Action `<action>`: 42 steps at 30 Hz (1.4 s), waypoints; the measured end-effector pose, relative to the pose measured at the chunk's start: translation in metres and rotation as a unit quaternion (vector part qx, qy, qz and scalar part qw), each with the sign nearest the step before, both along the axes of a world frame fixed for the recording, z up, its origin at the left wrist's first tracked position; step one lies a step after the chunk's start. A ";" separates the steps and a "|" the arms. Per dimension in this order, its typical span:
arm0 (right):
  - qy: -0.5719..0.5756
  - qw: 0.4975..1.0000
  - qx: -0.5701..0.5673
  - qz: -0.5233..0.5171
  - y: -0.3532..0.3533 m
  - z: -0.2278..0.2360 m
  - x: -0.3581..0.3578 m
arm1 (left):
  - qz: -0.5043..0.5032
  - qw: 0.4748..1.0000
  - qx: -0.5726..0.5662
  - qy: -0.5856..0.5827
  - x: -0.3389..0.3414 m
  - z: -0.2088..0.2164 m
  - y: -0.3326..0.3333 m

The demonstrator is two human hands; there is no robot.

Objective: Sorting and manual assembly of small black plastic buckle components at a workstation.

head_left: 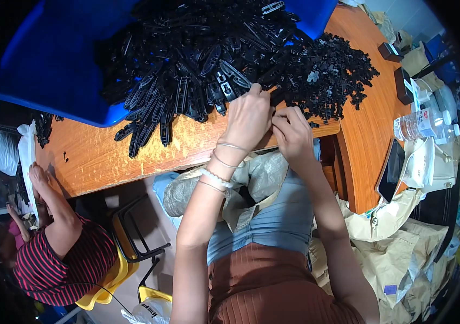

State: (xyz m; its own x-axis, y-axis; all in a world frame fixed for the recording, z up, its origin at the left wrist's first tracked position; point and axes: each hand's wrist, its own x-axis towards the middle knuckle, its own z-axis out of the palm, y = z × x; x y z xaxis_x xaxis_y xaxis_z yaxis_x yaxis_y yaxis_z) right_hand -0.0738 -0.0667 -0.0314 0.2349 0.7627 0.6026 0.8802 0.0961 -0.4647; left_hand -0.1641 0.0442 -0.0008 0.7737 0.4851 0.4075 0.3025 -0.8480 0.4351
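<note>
My left hand point(249, 116), with bracelets at its wrist, is closed with the fingers bent down at the table's near edge. Close beside it on the right, my right hand point(293, 134) is closed in a pinch, its fingertips almost meeting the left hand. Whatever they hold is hidden behind the fingers. Just beyond my left hand lies a big heap of long black plastic clips point(184, 89), spilling from a blue bin. A pile of small black plastic pieces point(330, 73) spreads beyond my right hand.
The blue bin point(51, 65) lies tipped on the wooden table point(95, 167). At right are a phone point(391, 170), water bottles point(419, 125) and small black boxes point(404, 85). An open sack point(265, 173) covers my lap. At left, a person in a striped top point(59, 264) sits working.
</note>
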 end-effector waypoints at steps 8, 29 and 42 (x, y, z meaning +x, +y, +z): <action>0.040 0.999 -0.013 0.005 -0.007 -0.006 0.000 | 0.048 0.997 0.042 -0.033 -0.002 0.005 -0.006; 0.283 0.955 0.016 0.089 -0.019 0.025 -0.033 | 0.013 0.857 -0.458 -0.237 -0.095 -0.011 -0.052; 0.534 0.805 -0.210 0.155 -0.038 0.018 -0.034 | -0.012 0.865 -0.449 -0.222 -0.099 -0.014 -0.052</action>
State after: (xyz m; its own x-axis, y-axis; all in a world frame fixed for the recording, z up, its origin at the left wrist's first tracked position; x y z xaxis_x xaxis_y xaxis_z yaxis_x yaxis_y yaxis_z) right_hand -0.1079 -0.1042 -0.0130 0.2074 0.9678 -0.1424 -0.0775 -0.1288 -0.9886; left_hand -0.2635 -0.0081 -0.0151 0.6514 0.7467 0.1343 -0.0764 -0.1115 0.9908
